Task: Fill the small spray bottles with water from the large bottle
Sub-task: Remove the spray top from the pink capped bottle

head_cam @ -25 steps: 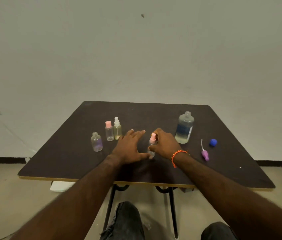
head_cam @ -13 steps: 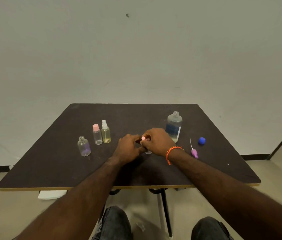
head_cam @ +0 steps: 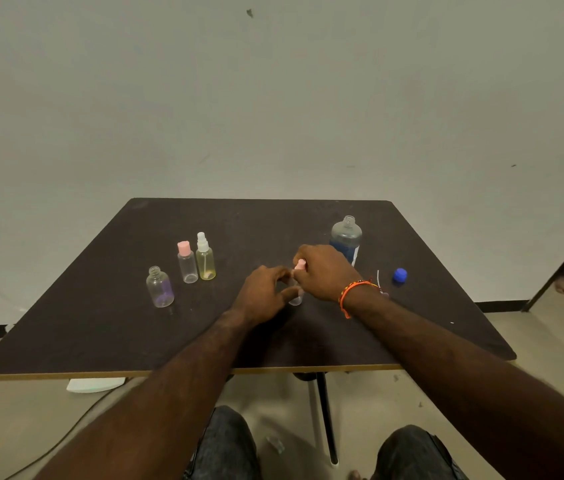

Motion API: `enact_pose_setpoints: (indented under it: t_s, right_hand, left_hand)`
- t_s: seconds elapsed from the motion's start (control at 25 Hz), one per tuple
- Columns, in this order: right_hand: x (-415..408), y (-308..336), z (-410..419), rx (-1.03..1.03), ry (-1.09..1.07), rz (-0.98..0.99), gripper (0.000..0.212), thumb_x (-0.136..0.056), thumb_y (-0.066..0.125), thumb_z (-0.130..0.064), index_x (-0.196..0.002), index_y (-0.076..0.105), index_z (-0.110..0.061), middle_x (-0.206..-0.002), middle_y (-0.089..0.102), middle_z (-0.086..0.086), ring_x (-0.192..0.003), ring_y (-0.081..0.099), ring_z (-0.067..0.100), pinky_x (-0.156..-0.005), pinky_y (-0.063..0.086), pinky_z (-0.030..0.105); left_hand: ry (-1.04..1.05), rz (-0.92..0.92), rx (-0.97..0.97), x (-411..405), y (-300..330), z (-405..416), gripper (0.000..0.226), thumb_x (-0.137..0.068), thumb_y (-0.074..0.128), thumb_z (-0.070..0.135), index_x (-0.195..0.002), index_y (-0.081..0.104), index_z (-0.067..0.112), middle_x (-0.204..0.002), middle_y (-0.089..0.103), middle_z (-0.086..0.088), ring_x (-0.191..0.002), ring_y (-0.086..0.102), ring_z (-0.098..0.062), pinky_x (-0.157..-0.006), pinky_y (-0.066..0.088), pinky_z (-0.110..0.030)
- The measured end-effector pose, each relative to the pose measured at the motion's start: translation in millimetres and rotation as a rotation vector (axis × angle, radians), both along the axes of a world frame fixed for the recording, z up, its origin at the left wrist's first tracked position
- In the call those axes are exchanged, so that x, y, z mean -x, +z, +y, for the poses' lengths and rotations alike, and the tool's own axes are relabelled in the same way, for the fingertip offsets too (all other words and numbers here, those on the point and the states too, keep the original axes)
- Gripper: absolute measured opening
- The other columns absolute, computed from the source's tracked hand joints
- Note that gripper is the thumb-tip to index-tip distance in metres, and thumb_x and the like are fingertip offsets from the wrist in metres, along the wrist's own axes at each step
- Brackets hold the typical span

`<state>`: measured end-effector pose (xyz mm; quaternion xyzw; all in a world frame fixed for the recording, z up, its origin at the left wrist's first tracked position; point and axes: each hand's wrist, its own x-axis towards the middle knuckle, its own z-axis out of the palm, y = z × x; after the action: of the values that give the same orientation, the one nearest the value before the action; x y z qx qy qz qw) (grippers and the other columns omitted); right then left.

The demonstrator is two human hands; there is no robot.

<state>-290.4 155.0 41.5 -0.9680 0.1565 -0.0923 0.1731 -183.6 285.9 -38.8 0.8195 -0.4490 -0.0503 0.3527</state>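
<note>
On the dark table, from the left: an uncapped purple-tinted bottle; a pink-capped bottle touching a yellowish spray bottle; the left hand curls round a small clear bottle mid-table; the right hand pinches its pink spray top; behind stands the open large bottle; a blue cap lies rightmost.

table: matt dark laminate | large bottle: clear plastic

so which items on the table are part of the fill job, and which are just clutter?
Job: large bottle, blue cap, held spray bottle, purple bottle, pink-capped bottle, yellow bottle.
Lying about: white object under the table.
</note>
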Motion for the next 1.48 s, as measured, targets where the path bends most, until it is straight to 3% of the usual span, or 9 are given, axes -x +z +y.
enact_pose_setpoints:
  t_s: [0.08,0.16,0.28,0.52,0.64,0.76,1.04,1.28,1.48]
  right_hand:
    - [2,1,-2,-0.052,0.049,-0.024,0.029,-0.086,0.068,-0.020,-0.115,0.064,-0.020,-0.117,0.067,0.002,-0.105,0.062,0.021,-0.089,0.055,0.035]
    - [4,1,-2,-0.056,0.018,-0.068,0.036,-0.084,0.068,-0.029,-0.118,0.063,-0.019,-0.117,0.065,0.001,-0.104,0.062,0.020,-0.089,0.054,0.036]
    - [-3,-2,-3,0.001,-0.072,0.012,0.033,-0.089,0.066,-0.045,-0.105,0.064,-0.016,-0.101,0.068,0.003,-0.089,0.063,0.020,-0.073,0.050,0.032]
    - [-4,-5,1,-0.030,0.006,0.008,0.033,-0.090,0.069,-0.014,-0.122,0.063,-0.016,-0.119,0.068,0.007,-0.105,0.064,0.024,-0.090,0.054,0.035]
    - [1,-4,-3,-0.113,0.036,-0.065,0.037,-0.088,0.068,-0.013,-0.124,0.060,-0.015,-0.122,0.066,0.004,-0.109,0.062,0.022,-0.094,0.053,0.035]
    - [-1,2,-7,-0.103,-0.029,-0.041,0.029,-0.086,0.072,-0.031,-0.109,0.064,-0.016,-0.106,0.069,0.002,-0.095,0.065,0.020,-0.086,0.056,0.036]
    - [-5,29,-2,-0.024,0.039,-0.250,0.012,-0.090,0.057,-0.016,-0.091,0.069,-0.014,-0.094,0.071,-0.002,-0.086,0.062,0.016,-0.079,0.050,0.033]
    - [36,42,-25,-0.040,-0.165,-0.757,0.002,-0.078,0.066,-0.023,-0.078,0.064,-0.021,-0.076,0.062,-0.010,-0.070,0.053,0.009,-0.063,0.040,0.020]
    - [97,10,-84,0.113,-0.417,-0.565,0.009,-0.085,0.065,-0.028,-0.084,0.060,-0.020,-0.088,0.057,-0.005,-0.081,0.051,0.012,-0.067,0.037,0.027]
  left_hand:
    - [0.005,-0.007,0.001,-1,0,-2,0.051,-0.084,0.064,0.061,-0.120,0.073,0.027,-0.111,0.074,0.015,-0.107,0.066,-0.007,-0.097,0.055,-0.044]
    - [0.003,-0.010,0.004,-3,0,-3,0.039,-0.088,0.071,0.050,-0.118,0.074,0.025,-0.112,0.075,0.013,-0.107,0.066,-0.007,-0.098,0.054,-0.043]
    - [-0.011,-0.016,0.029,-4,-1,-2,0.030,-0.091,0.076,0.037,-0.117,0.074,0.023,-0.112,0.075,0.010,-0.107,0.065,-0.007,-0.099,0.052,-0.040]
    - [-0.040,-0.013,0.054,-4,-1,0,0.036,-0.091,0.074,0.045,-0.118,0.074,0.022,-0.111,0.076,0.011,-0.103,0.069,-0.005,-0.095,0.056,-0.042]
    - [-0.041,-0.013,0.059,-1,1,1,0.036,-0.091,0.074,0.045,-0.119,0.074,0.023,-0.110,0.076,0.012,-0.103,0.068,-0.005,-0.096,0.056,-0.043]
    - [-0.041,-0.004,0.056,-2,1,1,0.031,-0.091,0.074,0.044,-0.112,0.075,0.022,-0.105,0.075,0.012,-0.100,0.069,-0.005,-0.093,0.057,-0.043]
    - [-0.025,0.021,0.077,1,4,0,0.033,-0.092,0.070,0.051,-0.109,0.074,0.023,-0.099,0.075,0.014,-0.094,0.069,-0.004,-0.091,0.056,-0.043]
    - [0.032,-0.002,0.024,4,5,-6,0.044,-0.085,0.072,0.059,-0.113,0.068,0.025,-0.101,0.071,0.013,-0.096,0.066,-0.009,-0.089,0.057,-0.041]
    - [0.017,-0.056,0.044,13,7,-18,0.033,-0.089,0.077,0.048,-0.108,0.067,0.023,-0.098,0.072,0.008,-0.093,0.067,-0.012,-0.086,0.057,-0.039]
